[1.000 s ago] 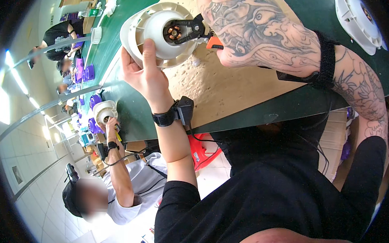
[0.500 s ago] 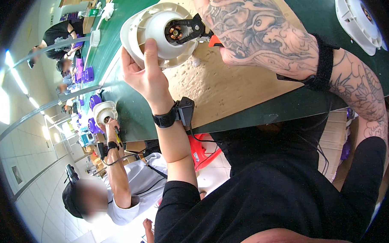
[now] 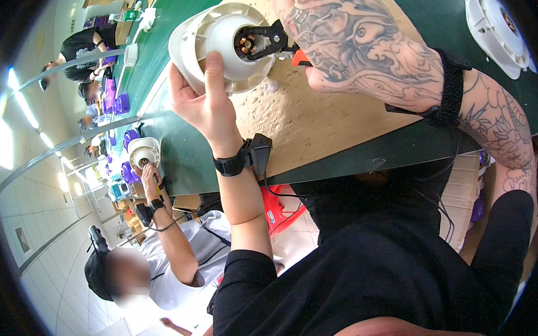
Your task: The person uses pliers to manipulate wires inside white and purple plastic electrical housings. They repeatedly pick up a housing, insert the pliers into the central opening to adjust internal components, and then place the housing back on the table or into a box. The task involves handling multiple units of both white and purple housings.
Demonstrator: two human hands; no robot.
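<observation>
My left hand grips the near left side of a round white plastic housing, its thumb pressed on the inner dome and its fingers behind the rim. Copper windings of a motor show in the central opening. My right hand is closed around a pair of pliers with black jaws and an orange handle. The jaws are spread and reach into the opening around the windings. Whether the tips touch anything inside cannot be made out.
Brown cardboard with small white crumbs covers part of the green table. Another white housing lies at the far right. To the left, a co-worker handles a similar white housing; purple parts line the bench.
My hands, the housing and the pliers have shifted very slightly right. The pliers stay in the opening. The co-worker's hand and arm have moved a little.
</observation>
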